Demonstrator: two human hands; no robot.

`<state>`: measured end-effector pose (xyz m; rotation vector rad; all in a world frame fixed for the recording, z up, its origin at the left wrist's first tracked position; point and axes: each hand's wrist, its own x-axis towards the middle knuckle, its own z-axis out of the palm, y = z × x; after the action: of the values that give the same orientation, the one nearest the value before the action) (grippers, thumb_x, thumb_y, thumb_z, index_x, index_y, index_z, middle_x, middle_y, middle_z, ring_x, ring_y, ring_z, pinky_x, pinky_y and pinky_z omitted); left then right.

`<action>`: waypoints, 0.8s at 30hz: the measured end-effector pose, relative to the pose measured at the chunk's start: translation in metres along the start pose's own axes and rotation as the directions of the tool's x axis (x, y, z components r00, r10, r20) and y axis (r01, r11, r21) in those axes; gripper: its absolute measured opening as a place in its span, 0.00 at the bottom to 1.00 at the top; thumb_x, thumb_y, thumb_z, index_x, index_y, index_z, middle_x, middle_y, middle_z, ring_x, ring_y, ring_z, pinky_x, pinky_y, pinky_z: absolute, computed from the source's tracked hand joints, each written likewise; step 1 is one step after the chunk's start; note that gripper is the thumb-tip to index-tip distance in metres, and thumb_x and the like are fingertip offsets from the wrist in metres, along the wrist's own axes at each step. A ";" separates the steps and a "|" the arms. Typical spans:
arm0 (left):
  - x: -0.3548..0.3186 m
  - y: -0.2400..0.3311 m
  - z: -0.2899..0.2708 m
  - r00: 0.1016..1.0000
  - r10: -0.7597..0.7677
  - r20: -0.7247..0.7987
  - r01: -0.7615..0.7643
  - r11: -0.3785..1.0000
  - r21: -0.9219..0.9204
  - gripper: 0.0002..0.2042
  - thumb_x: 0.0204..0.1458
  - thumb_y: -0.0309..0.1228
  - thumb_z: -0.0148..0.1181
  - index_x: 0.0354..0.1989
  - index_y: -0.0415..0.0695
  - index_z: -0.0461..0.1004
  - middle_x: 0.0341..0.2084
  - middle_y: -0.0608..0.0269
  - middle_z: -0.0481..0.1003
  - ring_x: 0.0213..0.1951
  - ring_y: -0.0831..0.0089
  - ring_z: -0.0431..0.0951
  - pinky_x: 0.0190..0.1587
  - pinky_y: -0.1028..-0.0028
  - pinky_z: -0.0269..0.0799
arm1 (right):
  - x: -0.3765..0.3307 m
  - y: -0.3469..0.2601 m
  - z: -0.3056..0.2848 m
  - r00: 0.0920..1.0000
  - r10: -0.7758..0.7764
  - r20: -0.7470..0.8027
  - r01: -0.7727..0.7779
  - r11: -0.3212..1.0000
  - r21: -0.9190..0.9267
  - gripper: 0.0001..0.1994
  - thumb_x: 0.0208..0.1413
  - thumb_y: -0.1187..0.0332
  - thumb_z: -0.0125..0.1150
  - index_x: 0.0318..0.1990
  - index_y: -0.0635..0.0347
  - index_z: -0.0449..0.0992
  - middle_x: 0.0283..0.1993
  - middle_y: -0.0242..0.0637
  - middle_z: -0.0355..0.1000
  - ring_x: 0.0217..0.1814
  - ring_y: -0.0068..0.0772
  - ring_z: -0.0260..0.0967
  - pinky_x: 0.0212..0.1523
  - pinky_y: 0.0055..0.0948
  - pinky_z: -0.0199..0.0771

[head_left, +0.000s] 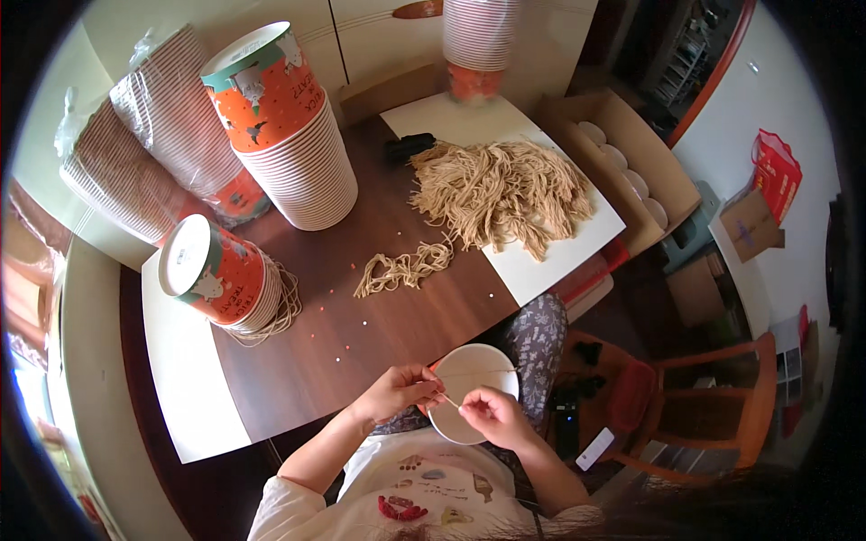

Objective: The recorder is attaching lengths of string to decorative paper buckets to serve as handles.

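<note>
A paper bucket (460, 431), white inside with a bit of orange outer wall showing, rests in my lap. My left hand (403, 394) is over its left side, thumb and fingers pinched on a thin beige cord (449, 400). Over the front of the bucket, my right hand (498, 417) is closed on the same cord, a short stretch of which runs between both hands. Another line of cord crosses the bucket's opening farther back. On the table lie a small loose bunch of beige cords (406, 269) and a big heap of them (501, 189).
Tall stacks of orange printed paper buckets (298, 162) stand at the back left, some in clear plastic. A shorter stack (225, 275) with cords hanging from it is nearer. Tiny beads dot the brown table (397, 325). A carton (667, 162) and wooden chair (713, 392) are right.
</note>
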<state>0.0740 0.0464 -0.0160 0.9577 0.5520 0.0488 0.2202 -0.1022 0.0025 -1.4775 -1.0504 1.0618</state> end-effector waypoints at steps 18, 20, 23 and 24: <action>-0.015 0.024 0.000 0.995 0.095 0.035 -0.097 0.786 0.611 0.07 0.45 0.27 0.60 0.30 0.38 0.71 0.22 0.68 0.72 0.26 0.84 0.69 0.28 0.82 0.65 | 0.011 0.017 0.035 0.967 -0.240 -0.083 0.218 0.952 -0.215 0.07 0.42 0.73 0.63 0.28 0.61 0.71 0.22 0.31 0.68 0.19 0.16 0.62 0.19 0.16 0.61; -0.014 0.021 0.000 0.994 0.100 0.039 -0.104 0.798 0.594 0.07 0.45 0.27 0.60 0.30 0.38 0.71 0.22 0.68 0.72 0.26 0.85 0.69 0.28 0.82 0.65 | 0.013 0.022 0.036 0.964 -0.204 -0.173 0.178 0.972 -0.152 0.09 0.41 0.73 0.65 0.30 0.61 0.70 0.23 0.31 0.67 0.18 0.16 0.61 0.19 0.17 0.62; -0.013 0.023 0.003 0.992 0.119 0.036 -0.117 0.793 0.598 0.07 0.45 0.28 0.60 0.29 0.39 0.71 0.20 0.67 0.72 0.25 0.85 0.68 0.27 0.81 0.65 | 0.014 0.028 0.039 0.978 -0.145 -0.148 0.128 0.985 -0.118 0.11 0.41 0.73 0.66 0.31 0.62 0.69 0.23 0.31 0.67 0.19 0.17 0.62 0.19 0.18 0.63; -0.013 0.025 0.005 0.990 0.135 0.029 -0.124 0.775 0.620 0.07 0.45 0.28 0.60 0.28 0.39 0.71 0.20 0.66 0.72 0.25 0.84 0.68 0.27 0.81 0.65 | 0.013 0.029 0.040 0.983 -0.115 -0.145 0.100 0.990 -0.104 0.11 0.41 0.73 0.66 0.32 0.62 0.69 0.24 0.32 0.68 0.20 0.18 0.63 0.20 0.19 0.63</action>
<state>0.0700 0.0538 0.0115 1.6491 0.5243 -0.0044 0.1878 -0.0841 -0.0323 -1.5345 -1.0728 0.8202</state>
